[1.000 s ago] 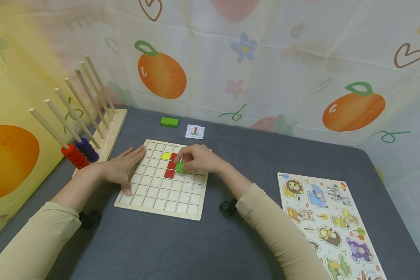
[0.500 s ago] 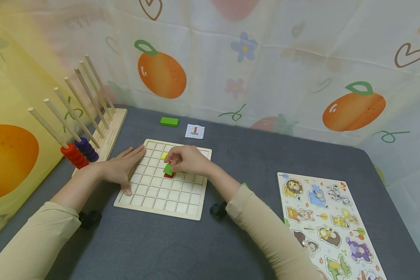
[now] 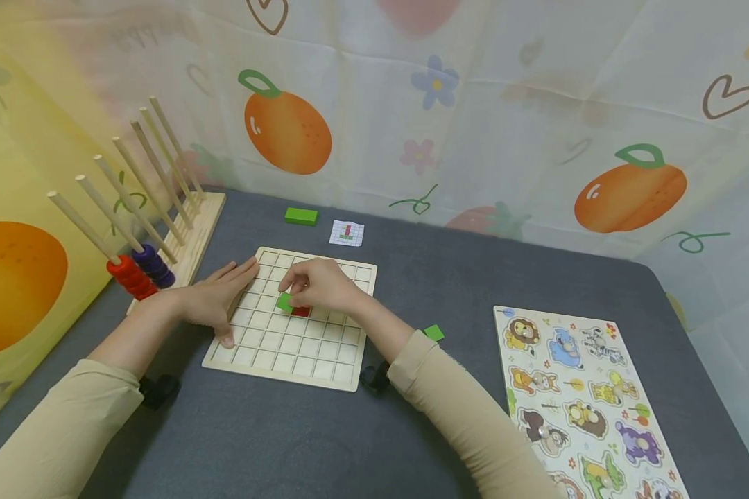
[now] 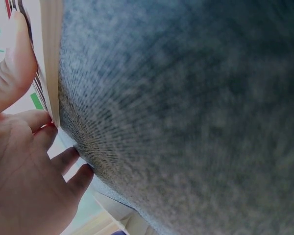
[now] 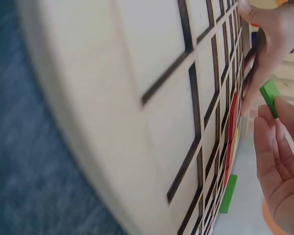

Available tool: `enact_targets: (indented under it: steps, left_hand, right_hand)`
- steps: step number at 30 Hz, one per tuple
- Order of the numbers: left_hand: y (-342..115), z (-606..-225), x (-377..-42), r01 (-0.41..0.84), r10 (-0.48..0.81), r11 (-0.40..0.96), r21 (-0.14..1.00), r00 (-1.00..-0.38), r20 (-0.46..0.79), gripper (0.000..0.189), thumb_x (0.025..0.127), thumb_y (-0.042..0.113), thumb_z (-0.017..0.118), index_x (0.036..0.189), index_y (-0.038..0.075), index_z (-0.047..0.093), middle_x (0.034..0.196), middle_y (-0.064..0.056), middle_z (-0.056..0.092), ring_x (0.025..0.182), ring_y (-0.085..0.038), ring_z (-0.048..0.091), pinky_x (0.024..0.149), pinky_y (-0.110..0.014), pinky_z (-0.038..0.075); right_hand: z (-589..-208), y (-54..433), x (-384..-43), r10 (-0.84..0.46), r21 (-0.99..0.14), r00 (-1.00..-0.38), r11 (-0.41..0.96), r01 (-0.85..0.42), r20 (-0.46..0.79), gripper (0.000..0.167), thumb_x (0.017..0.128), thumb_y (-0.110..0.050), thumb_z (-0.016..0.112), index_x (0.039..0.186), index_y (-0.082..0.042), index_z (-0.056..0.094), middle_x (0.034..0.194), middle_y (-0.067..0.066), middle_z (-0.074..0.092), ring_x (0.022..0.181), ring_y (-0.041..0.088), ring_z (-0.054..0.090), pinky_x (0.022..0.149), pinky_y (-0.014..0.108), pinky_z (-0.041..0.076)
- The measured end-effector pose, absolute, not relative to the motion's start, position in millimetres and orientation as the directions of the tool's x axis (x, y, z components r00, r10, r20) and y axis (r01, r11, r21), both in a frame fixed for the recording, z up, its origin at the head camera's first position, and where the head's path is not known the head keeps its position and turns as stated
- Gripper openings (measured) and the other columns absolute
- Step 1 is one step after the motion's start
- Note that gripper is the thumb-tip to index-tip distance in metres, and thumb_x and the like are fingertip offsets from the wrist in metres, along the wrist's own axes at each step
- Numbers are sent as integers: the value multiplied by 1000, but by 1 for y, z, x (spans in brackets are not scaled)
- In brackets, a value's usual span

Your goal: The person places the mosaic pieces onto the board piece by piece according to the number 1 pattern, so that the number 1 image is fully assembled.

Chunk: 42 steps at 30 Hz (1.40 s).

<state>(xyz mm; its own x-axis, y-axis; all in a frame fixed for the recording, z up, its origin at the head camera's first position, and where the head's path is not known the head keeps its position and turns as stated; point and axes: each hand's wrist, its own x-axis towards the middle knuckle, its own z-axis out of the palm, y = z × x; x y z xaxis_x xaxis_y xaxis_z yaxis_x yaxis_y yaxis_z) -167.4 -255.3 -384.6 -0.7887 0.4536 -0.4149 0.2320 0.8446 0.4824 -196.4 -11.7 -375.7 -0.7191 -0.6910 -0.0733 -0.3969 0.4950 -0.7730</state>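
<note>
My left hand point(image 3: 215, 301) steadies the left edge of a wooden grid board point(image 3: 293, 350). In the left wrist view its thumb lies over the board's edge and its fingers are spread along the side. My right hand point(image 3: 324, 285) pinches a small green square tile point(image 3: 283, 302) between thumb and fingers, over the board's left-middle squares. From the right wrist view, that tile point(image 5: 269, 95) is tilted and held clear of the board. A red tile point(image 3: 301, 312) sits in the grid just beneath the right hand, which hides the squares behind it.
A loose green tile point(image 3: 433, 333) lies right of the board. Behind the board are a green block point(image 3: 301, 216) and a small pattern card point(image 3: 346, 233). A pegged bead stand point(image 3: 202, 229) is at left, an animal puzzle board point(image 3: 574, 409) at right.
My right hand has moved left across the board with the green tile, past the red tiles. The loose green tile on the table has come out from behind the right sleeve. My left hand stays put.
</note>
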Motion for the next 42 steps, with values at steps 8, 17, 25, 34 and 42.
enact_targets:
  steps: [8,17,25,34,42]
  left_hand:
    - [-256,-384,-168,238,464,837,493,-787,-407,140,53,25,92,158,-1,2,167,-21,-11,148,-56,-12,113,-76,1]
    - [-256,-385,-167,239,474,827,509,-783,-402,141,53,25,92,158,-1,2,167,-20,-12,148,-57,-12,113,-76,1]
    - [-256,-385,-167,243,469,834,496,-786,-403,141,52,24,92,158,0,2,167,-20,-12,148,-57,-11,113,-76,4]
    - [-255,-387,-169,241,463,841,485,-783,-414,141,52,22,92,158,0,0,166,-20,-13,148,-56,-11,112,-77,5]
    - [-255,-386,-169,235,461,841,488,-783,-418,142,52,22,92,158,1,0,166,-20,-14,148,-56,-12,112,-77,4]
  right_hand:
    - [-376,-21,-194,-679,-749,-729,529,-399,-91,20,85,-7,72,105,-12,75,88,1,73,77,5,62,67,14,45]
    - [-376,-28,-189,-681,-701,-718,582,-413,-144,20,83,-4,70,101,-13,75,85,1,73,72,4,59,65,13,44]
    - [-379,-31,-187,-697,-668,-701,595,-446,-153,17,83,-5,71,98,-13,75,82,-1,72,70,3,59,65,12,43]
    - [-377,-32,-184,-712,-629,-682,610,-483,-167,14,86,-8,71,99,-12,74,84,-1,72,72,3,59,67,12,43]
    - [-380,-33,-184,-717,-611,-675,616,-497,-174,11,86,-10,71,96,-13,74,83,-3,72,72,2,59,68,11,43]
